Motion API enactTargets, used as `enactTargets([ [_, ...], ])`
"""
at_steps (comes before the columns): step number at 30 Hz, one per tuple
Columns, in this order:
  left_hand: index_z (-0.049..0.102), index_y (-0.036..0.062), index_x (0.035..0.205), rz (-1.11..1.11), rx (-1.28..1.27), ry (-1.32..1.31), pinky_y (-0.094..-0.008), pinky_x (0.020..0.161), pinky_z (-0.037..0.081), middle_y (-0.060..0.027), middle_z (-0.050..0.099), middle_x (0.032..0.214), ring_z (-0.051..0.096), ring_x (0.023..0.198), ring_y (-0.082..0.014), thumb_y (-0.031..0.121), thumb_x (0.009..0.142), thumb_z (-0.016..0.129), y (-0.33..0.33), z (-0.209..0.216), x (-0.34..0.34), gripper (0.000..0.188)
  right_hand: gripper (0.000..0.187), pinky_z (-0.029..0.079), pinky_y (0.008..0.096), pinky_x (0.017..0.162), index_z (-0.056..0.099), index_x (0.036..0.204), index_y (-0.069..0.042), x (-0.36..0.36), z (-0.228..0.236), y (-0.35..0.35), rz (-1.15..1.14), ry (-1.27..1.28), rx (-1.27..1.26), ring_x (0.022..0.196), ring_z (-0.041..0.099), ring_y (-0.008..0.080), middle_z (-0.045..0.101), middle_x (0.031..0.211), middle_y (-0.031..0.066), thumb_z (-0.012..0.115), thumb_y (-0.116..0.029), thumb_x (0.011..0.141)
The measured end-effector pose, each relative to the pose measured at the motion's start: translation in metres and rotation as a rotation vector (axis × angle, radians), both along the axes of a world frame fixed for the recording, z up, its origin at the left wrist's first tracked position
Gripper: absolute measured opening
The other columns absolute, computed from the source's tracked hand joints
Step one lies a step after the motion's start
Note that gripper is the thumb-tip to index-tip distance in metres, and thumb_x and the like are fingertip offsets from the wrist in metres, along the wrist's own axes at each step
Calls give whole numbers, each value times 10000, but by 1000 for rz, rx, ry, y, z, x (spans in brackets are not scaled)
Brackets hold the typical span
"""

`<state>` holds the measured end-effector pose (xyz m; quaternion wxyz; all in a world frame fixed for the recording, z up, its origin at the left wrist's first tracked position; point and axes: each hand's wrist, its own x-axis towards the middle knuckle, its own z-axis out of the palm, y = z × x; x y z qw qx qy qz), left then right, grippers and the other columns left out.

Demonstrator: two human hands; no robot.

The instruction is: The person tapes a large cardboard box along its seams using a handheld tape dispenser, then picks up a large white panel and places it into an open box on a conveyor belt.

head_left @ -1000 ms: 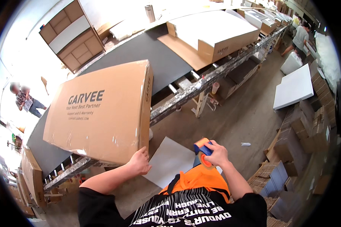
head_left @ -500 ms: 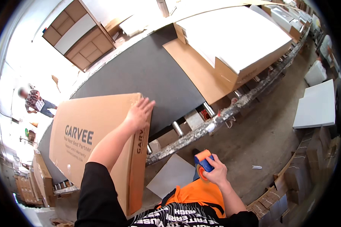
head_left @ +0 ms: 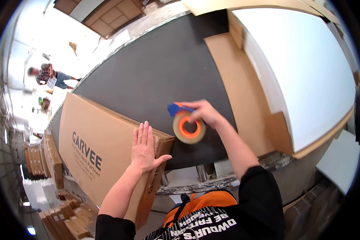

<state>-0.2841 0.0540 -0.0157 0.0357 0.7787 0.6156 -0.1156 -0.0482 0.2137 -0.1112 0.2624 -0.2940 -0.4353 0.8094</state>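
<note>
A large brown cardboard box [head_left: 104, 140] stands on edge at the left of the dark conveyor belt [head_left: 148, 72]. Against its near end my left hand [head_left: 144, 149] lies flat, fingers stretched out and thumb spread toward the corner. My right hand [head_left: 202, 113] grips a tape dispenser [head_left: 175, 109], blue and orange, loaded with a roll of tan tape on an orange core. The dispenser is above the belt, just right of the box's corner and apart from it. The underside of my right hand's grip is partly hidden.
An open carton [head_left: 240, 92] with a big white panel [head_left: 304, 80] lies on the right. Metal rollers [head_left: 201, 173] show at the near edge. A person [head_left: 54, 76] stands far left. Cardboard stacks [head_left: 62, 218] fill the lower left, and white sheets [head_left: 342, 160] lie at right.
My right hand has lifted the tape dispenser from beside my waist up over the belt. My left hand has shifted and flattened against the box's end. The view has turned.
</note>
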Motion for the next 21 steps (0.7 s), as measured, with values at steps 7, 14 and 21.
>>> enactTargets([
  [7, 139, -109, 1474, -7, 39, -109, -524, 1184, 66, -299, 133, 1552, 98, 1457, -443, 798, 779, 461, -2, -7, -11, 1187, 615, 525, 289, 705, 702, 1180, -90, -131, -3, 81, 1045, -135, 300, 764, 627, 134, 709, 899, 87, 693, -10, 570],
  [14, 223, -68, 1475, 8, 46, -146, -546, 1171, 93, -245, 232, 1545, 152, 1447, -443, 738, 842, 426, 3, -3, -10, 1045, 564, 491, 314, 838, 722, 1096, -68, -17, -14, -24, 1112, -130, 357, 949, 636, 190, 706, 1050, 85, 729, -153, 538],
  [21, 356, -8, 1437, 16, 34, -168, -535, 1173, 123, -148, 339, 1516, 222, 1429, -404, 555, 894, 474, 0, -1, -7, 791, 265, 539, 400, 712, 739, 777, -44, -86, 49, -130, 1085, -327, 1193, 790, 694, 285, 690, 744, 149, 695, -171, 548],
])
